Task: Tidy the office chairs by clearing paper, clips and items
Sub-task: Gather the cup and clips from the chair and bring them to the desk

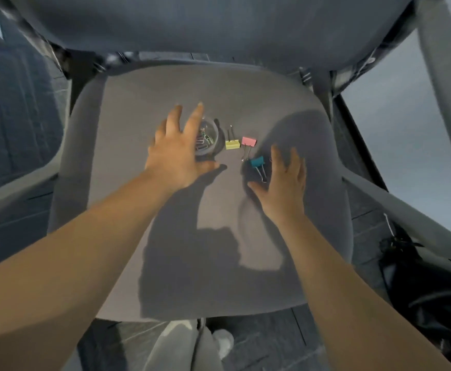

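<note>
hands spread, holding nothing: left hand [176,159] over the clear tub [208,139], right hand [285,183] beside the blue clip [257,162]. best pinch clip bodies, not handles.

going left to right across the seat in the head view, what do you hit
left hand → clear container of paper clips → yellow binder clip → pink binder clip → blue binder clip → right hand
</note>
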Demonstrator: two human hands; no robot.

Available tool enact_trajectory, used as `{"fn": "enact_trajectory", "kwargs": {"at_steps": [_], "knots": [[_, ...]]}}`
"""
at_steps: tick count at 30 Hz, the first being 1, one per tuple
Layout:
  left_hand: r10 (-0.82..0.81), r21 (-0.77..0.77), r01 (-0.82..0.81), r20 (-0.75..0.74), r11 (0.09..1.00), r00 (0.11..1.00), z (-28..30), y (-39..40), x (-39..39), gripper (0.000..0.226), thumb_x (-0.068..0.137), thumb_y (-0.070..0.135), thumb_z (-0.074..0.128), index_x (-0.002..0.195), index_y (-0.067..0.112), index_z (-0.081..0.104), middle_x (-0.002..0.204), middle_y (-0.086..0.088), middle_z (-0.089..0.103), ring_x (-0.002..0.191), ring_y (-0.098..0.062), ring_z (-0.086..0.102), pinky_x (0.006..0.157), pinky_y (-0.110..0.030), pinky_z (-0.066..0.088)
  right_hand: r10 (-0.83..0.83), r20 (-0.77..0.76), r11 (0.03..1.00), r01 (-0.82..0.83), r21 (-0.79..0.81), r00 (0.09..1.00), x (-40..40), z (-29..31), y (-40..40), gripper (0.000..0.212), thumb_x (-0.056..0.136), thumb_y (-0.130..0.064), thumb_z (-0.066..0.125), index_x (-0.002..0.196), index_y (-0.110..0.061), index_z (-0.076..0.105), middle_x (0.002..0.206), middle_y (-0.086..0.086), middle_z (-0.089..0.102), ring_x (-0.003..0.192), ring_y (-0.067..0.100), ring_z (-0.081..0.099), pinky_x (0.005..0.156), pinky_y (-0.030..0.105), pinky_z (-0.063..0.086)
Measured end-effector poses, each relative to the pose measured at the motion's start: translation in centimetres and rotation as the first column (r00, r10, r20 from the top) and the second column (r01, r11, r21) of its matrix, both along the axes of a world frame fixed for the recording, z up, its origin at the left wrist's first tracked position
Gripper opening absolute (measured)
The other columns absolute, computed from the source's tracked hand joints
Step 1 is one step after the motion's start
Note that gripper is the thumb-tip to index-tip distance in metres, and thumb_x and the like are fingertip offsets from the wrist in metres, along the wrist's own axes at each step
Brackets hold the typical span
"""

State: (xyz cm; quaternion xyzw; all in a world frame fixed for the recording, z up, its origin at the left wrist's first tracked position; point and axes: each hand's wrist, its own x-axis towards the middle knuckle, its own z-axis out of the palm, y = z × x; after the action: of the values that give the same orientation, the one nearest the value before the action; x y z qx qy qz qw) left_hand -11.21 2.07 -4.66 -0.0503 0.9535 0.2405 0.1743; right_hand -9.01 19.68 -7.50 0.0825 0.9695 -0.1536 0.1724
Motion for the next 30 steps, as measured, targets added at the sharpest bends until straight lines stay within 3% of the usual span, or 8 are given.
{"fn": "enact_trajectory", "kwargs": {"at_steps": [6, 10, 14, 17, 21, 25, 28, 30], "knots": [[0.019, -0.002, -0.019, -0.056, 1.000, 0.998, -2.9, -0.1, -1.3, 0.087, 0.072, 0.036, 0.074, 0.143, 0.027, 0.025, 0.147, -0.018, 0.020, 0.134, -0.039, 0.026, 0.110, -0.051, 0.030, 0.075, -0.087, 0.997, -0.076, -0.009, 0.993, -2.3, -4.1, -2.2, 0.080, 0.082, -0.049, 0.060, 0.147, -0.034, 0.016, 0.159, 0.011, 0.005, 0.146, 0.037, 0.001, 0.115, 0.060, -0.002], [0.127, 0.082, -0.118, -0.124, 0.990, 0.984, -3.5, -1.0, -1.7, 0.079, 0.069, 0.021, 0.076, 0.137, 0.017, 0.036, 0.137, -0.023, 0.028, 0.129, -0.037, 0.034, 0.110, -0.041, 0.035, 0.257, -0.206, 0.966, -0.257, 0.028, 0.944, -4.2, -5.3, -3.0, 0.072, 0.078, -0.053, 0.060, 0.142, -0.028, 0.035, 0.153, 0.017, 0.029, 0.139, 0.042, 0.025, 0.115, 0.057, 0.014], [0.173, 0.114, -0.157, -0.148, 0.981, 0.974, -3.4, -2.2, -1.7, 0.078, 0.067, 0.016, 0.077, 0.136, 0.012, 0.039, 0.135, -0.025, 0.029, 0.129, -0.035, 0.035, 0.109, -0.035, 0.034, 0.364, -0.345, 0.930, -0.355, 0.093, 0.865, -4.7, -6.2, -3.8, 0.050, 0.072, -0.050, 0.046, 0.101, -0.017, 0.069, 0.104, 0.012, 0.070, 0.089, 0.036, 0.064, 0.080, 0.041, 0.053], [0.174, 0.121, -0.157, -0.145, 0.980, 0.974, -3.3, -2.4, -1.4, 0.080, 0.066, 0.017, 0.079, 0.136, 0.012, 0.039, 0.135, -0.024, 0.030, 0.128, -0.033, 0.036, 0.108, -0.032, 0.035, 0.397, -0.314, 0.918, -0.369, 0.146, 0.862, -4.3, -5.8, -4.3, 0.031, 0.068, -0.043, 0.055, 0.071, -0.015, 0.068, 0.074, 0.007, 0.069, 0.058, 0.029, 0.063, 0.056, 0.027, 0.051], [0.186, 0.111, -0.174, -0.103, 0.978, 0.977, -3.0, -2.3, -0.8, 0.082, 0.067, 0.022, 0.079, 0.137, 0.016, 0.038, 0.136, -0.019, 0.031, 0.128, -0.030, 0.038, 0.106, -0.030, 0.036, 0.451, -0.239, 0.892, -0.427, 0.146, 0.860, -3.9, -5.3, -5.1, 0.030, 0.053, -0.025, 0.086, 0.061, -0.010, 0.062, 0.063, 0.010, 0.064, 0.044, 0.027, 0.058, 0.044, 0.023, 0.046], [0.201, 0.107, -0.194, -0.062, 0.975, 0.978, -2.3, -2.5, -0.3, 0.081, 0.067, 0.024, 0.079, 0.137, 0.019, 0.038, 0.137, -0.017, 0.031, 0.127, -0.030, 0.040, 0.106, -0.030, 0.036, 0.420, -0.195, 0.907, -0.400, 0.133, 0.886, -3.8, -3.4, -6.1, 0.029, 0.053, -0.008, 0.086, 0.071, -0.008, 0.063, 0.070, 0.015, 0.065, 0.040, 0.030, 0.060, 0.031, 0.021, 0.039], [0.212, 0.107, -0.206, -0.048, 0.973, 0.976, -1.6, -2.7, -0.3, 0.082, 0.067, 0.024, 0.079, 0.137, 0.019, 0.038, 0.137, -0.017, 0.032, 0.127, -0.029, 0.041, 0.105, -0.030, 0.037, 0.383, -0.118, 0.923, -0.375, 0.082, 0.916, -4.1, -3.0, -5.9, 0.020, 0.089, -0.002, 0.051, 0.107, -0.007, 0.055, 0.114, 0.019, 0.055, 0.081, 0.040, 0.067, 0.053, 0.035, 0.035], [0.219, 0.105, -0.214, -0.044, 0.971, 0.975, -1.1, -2.9, -0.3, 0.082, 0.067, 0.024, 0.079, 0.137, 0.020, 0.038, 0.138, -0.016, 0.032, 0.126, -0.028, 0.041, 0.104, -0.031, 0.037, 0.377, -0.082, 0.926, -0.376, 0.029, 0.922, -4.1, -2.9, -5.5, 0.021, 0.094, -0.005, 0.043, 0.113, -0.008, 0.051, 0.123, 0.016, 0.050, 0.094, 0.042, 0.063, 0.061, 0.038, 0.039]]}}
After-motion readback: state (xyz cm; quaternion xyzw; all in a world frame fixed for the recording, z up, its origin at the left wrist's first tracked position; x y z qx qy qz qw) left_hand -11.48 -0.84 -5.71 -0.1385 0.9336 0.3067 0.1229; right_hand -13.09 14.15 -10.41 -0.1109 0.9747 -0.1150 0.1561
